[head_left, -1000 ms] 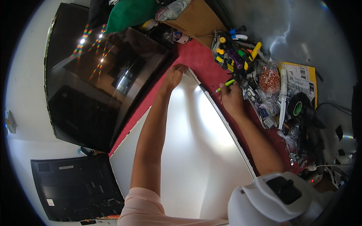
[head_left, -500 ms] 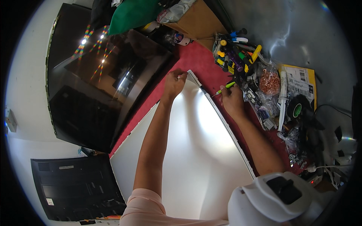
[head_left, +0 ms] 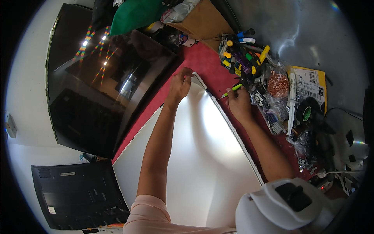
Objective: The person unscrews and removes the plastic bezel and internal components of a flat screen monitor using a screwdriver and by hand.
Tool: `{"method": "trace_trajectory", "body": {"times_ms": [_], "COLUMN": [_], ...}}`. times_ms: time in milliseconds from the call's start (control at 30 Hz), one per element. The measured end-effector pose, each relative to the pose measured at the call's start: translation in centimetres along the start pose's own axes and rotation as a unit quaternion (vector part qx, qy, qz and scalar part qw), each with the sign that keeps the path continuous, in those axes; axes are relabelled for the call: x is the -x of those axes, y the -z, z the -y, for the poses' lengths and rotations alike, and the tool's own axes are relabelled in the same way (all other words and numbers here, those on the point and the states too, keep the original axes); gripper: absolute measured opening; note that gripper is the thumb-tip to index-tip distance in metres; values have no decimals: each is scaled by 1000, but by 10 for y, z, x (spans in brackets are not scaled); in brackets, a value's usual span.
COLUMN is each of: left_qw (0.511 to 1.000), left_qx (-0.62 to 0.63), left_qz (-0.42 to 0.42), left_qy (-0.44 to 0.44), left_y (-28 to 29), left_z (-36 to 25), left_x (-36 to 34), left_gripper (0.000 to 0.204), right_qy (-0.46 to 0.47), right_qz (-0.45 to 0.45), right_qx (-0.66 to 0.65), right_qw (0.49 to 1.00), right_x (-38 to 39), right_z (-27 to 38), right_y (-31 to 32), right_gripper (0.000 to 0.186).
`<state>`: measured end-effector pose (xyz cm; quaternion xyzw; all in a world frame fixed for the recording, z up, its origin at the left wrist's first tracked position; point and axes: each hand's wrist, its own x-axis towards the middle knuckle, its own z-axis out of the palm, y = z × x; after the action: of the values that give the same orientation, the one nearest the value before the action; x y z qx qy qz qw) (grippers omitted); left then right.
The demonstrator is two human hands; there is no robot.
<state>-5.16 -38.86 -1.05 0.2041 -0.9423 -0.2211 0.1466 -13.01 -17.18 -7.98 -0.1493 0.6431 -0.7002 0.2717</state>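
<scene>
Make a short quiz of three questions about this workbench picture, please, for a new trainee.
1. True or false: the right hand holds a screwdriver with a green handle.
2. Where is the left hand? A: at the far corner of the white panel; B: on the black screen; C: in the pile of tools.
3. What colour is the mat under the panel?

Key: 1 true; 2 A; 3 red.
</scene>
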Motion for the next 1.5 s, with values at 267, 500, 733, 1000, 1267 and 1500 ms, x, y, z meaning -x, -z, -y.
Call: {"method": "trace_trajectory", "body": {"times_ms": [267,500,733,1000,1267,1500], "left_qw": [999,984,960,957,948,872], "left_qx": [-11,-93,-162,-157,-164,-318], "left_qz": [50,142,191,174,196,209], "left_qy": [-13,-55,-127,-170,-193,-307], "left_y": [4,22,32,28,33,26], "left_z": [-5,-5,-17,-16,-26,-43], "left_x": [-2,-9,-12,-13,-12,-18], "left_gripper": [29,32,35,33,30,28], "right_qy": [6,-3,-29,9,0,4], "right_qz": [-7,-3,2,-5,-6,-8], "right_qx": [15,-33,10,-3,-12,0], "right_qw": [1000,999,1000,1000,1000,1000], "right_x": [-1,2,4,0,1,0], "right_z": [0,6,14,1,2,0], "right_y": [2,-1,2,0,1,1], "right_gripper": [19,20,25,19,18,18]}}
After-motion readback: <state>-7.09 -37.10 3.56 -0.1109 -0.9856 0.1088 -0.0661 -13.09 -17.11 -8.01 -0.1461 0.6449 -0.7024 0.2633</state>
